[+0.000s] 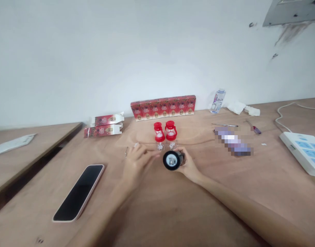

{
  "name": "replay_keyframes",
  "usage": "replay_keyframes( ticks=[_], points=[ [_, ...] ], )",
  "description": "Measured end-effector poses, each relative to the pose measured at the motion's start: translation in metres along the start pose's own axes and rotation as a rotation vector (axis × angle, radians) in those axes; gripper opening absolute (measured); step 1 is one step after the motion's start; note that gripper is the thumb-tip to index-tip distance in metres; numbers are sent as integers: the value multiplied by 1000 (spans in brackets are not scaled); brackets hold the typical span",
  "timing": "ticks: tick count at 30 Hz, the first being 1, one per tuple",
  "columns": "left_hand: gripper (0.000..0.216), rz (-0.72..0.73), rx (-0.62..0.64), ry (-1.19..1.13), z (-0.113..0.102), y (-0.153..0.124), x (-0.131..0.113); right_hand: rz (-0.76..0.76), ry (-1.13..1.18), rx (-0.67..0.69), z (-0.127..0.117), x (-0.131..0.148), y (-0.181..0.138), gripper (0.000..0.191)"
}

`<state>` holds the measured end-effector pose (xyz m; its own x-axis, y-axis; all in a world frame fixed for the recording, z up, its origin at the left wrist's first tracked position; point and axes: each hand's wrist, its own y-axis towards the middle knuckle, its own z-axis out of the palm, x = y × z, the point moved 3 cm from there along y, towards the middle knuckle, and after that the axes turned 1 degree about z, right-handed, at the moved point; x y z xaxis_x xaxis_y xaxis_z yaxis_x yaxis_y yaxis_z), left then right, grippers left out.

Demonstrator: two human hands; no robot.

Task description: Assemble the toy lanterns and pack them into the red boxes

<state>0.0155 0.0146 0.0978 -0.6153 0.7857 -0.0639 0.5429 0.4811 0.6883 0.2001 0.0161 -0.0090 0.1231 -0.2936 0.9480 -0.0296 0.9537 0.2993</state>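
Observation:
My right hand point(188, 164) is wrapped round a small black round piece point(172, 160) with a shiny inside, held just above the wooden table point(172, 212). My left hand point(137, 160) is blurred by motion and reaches toward that piece, fingers stretched out. Just behind the hands stand two small red lanterns point(165, 131), side by side, with small clear bits point(160, 146) at their feet. A row of several red boxes point(163, 107) stands against the wall behind them.
A phone point(79, 192) lies screen-up at the near left. Two flattened red boxes point(104, 125) lie at the back left. A bottle point(218, 101), a white cloth point(241, 107), a screwdriver point(254, 128) and a white power strip point(303, 151) sit to the right.

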Motion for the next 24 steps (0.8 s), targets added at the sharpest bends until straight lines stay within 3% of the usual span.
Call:
replay_keyframes(
  ticks=[3, 5, 8, 10, 17, 24],
  points=[
    [22, -256, 97, 154, -6, -11, 59, 1, -16, -5, -1, -1, 0, 59],
    [25, -470, 259, 252, -5, -21, 97, 4, -20, 3, -2, -3, 0, 59],
    [27, -589, 492, 292, 4, -34, 128, 8, -21, 1, -2, -5, 0, 59],
    [27, -579, 553, 274, 10, -38, 131, 11, -17, -1, -2, -5, 0, 59],
    [28, -554, 590, 245, 26, -39, 122, 1, -15, 5, -2, -3, 0, 59],
    [28, -591, 601, 180, 35, -42, 140, 9, -12, 4, -2, -6, 0, 59]
  ],
)
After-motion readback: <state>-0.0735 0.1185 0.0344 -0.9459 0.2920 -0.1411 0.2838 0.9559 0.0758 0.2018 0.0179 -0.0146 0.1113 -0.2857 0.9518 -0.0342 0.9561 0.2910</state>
